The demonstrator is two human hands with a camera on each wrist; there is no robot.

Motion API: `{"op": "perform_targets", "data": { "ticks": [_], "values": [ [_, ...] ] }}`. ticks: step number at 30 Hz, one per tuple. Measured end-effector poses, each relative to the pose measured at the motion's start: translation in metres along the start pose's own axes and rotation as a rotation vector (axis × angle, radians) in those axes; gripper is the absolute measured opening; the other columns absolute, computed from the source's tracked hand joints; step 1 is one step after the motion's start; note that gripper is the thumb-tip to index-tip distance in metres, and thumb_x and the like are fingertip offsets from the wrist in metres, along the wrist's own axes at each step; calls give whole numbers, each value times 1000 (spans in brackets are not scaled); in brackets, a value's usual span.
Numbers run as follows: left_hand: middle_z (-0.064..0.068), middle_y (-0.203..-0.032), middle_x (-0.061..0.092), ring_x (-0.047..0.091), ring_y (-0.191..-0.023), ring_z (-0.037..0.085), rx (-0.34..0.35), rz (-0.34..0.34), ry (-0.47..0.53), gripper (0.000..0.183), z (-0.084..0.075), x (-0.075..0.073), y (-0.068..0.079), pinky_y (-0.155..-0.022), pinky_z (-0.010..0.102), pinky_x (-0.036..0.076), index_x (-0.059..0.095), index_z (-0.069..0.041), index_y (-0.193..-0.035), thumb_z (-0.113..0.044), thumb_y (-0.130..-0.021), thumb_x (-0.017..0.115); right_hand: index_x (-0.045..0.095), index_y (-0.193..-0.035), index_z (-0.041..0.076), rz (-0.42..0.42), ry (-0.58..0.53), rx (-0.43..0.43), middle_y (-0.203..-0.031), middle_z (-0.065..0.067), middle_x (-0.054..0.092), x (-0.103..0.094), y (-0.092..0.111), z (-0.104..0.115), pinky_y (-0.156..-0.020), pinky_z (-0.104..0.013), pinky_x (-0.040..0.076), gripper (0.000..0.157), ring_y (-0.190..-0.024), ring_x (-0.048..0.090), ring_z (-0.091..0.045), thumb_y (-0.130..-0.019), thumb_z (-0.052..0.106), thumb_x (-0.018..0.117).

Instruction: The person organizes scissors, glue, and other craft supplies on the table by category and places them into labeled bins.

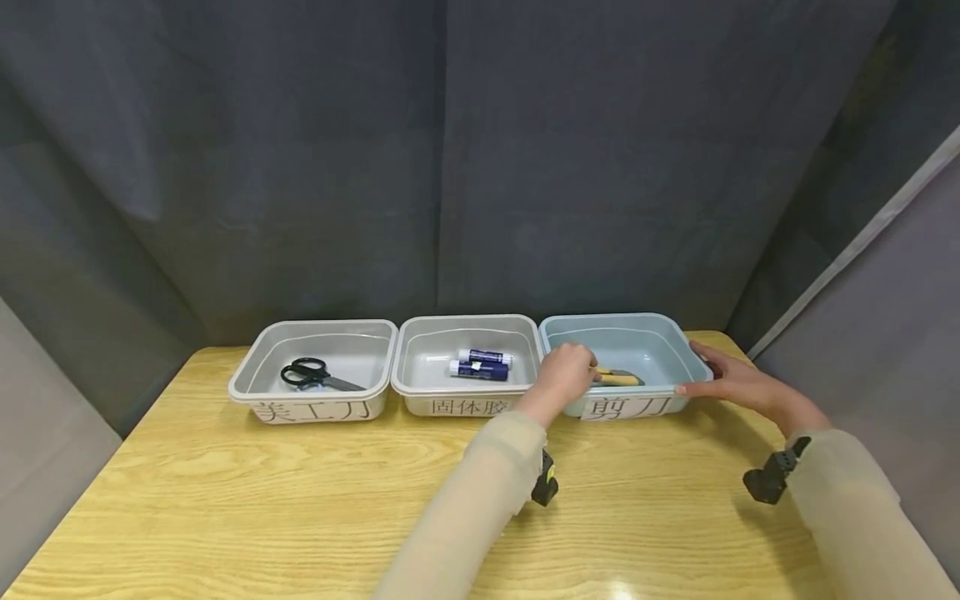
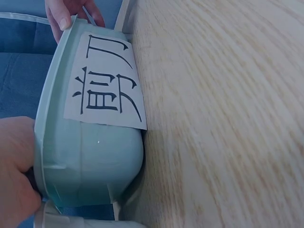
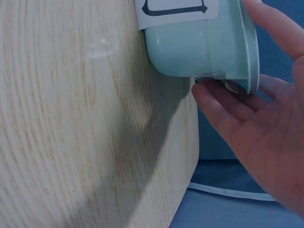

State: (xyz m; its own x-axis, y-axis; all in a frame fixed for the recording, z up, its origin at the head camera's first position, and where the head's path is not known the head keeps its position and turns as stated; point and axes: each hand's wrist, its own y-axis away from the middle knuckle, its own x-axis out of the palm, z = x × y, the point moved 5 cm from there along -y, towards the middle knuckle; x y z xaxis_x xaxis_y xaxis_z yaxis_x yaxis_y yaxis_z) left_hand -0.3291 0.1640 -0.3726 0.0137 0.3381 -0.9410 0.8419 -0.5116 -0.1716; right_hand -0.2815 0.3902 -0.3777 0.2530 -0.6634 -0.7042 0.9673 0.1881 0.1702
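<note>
In the head view, the light blue bin (image 1: 652,354) stands at the right end of a row of three. My left hand (image 1: 567,371) reaches over its front left rim with curled fingers, which pinch the end of a yellow utility knife (image 1: 618,379) lying in the bin. The fingertips are partly hidden. At the bin's right end my right hand (image 1: 738,385) grips the wall. In the right wrist view, its thumb lies at the rim and the other fingers sit under the lip, against the outside. A paper label (image 2: 104,78) covers the bin's front.
The grey middle bin (image 1: 420,375) holds two glue sticks (image 1: 480,369). Black-handled scissors (image 1: 318,375) lie in the grey left bin (image 1: 247,375). All three stand on a wooden table (image 1: 300,500), with a dark curtain (image 1: 450,167) behind.
</note>
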Motion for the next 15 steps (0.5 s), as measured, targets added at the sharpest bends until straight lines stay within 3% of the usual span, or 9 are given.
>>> {"op": "perform_targets", "data": {
  "ticks": [9,15],
  "values": [
    [-9,-102,65,60,-95,8,55,-39,-6,20,0,-3,2,-79,20,49,69,-23,-104,-20,-91,54,-3,-145,3,11,0,8,-144,-32,14,1,-4,-1,-96,-65,27,94,-126,24,-46,-85,33,62],
    [-11,-105,65,60,-93,4,94,-14,77,22,-2,-9,6,-76,18,49,67,-26,-108,-27,-94,50,1,-145,1,16,14,7,-139,-32,22,-1,-4,0,-93,-63,33,92,-120,32,-45,-85,32,62]
  ]
}}
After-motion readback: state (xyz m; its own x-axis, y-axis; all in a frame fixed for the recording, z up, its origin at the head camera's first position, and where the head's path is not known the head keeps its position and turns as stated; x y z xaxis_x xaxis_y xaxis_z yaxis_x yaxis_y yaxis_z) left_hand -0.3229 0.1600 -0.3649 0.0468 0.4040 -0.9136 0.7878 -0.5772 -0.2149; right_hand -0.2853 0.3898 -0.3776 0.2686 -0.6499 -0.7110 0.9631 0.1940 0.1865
